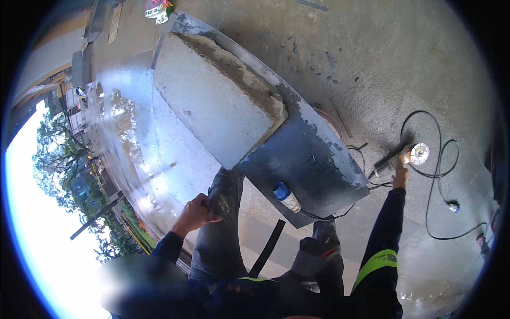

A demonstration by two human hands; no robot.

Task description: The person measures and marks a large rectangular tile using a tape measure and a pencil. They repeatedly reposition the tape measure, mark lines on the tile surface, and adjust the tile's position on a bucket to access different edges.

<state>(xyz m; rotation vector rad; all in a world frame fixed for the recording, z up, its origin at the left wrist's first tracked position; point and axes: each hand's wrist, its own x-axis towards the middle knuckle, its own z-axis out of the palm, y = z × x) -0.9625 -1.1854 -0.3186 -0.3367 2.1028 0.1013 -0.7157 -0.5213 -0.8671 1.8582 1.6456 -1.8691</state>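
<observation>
On the floor at the right, my right hand (401, 173) reaches out to an angle grinder (387, 164) and grips it close to its head. The grinder has a pale round disc (419, 154) facing up. My left hand (197, 217) lies against my left knee with its fingers curled; what they hold, if anything, is hidden. In front of my legs is a dark grey panel (319, 154), bearing a light grey slab (212, 101) with a rough, broken edge on its right. A blue and white industrial plug (287, 196) lies on the panel's near part, with a cable attached.
Black cable (431, 175) loops across the concrete floor right of the grinder, with a small connector (453, 206) on it. A round rim (329, 121) shows behind the panel. At the far end sits a coloured bag (158, 9). Wet, shiny floor (127, 143) stretches left towards trees.
</observation>
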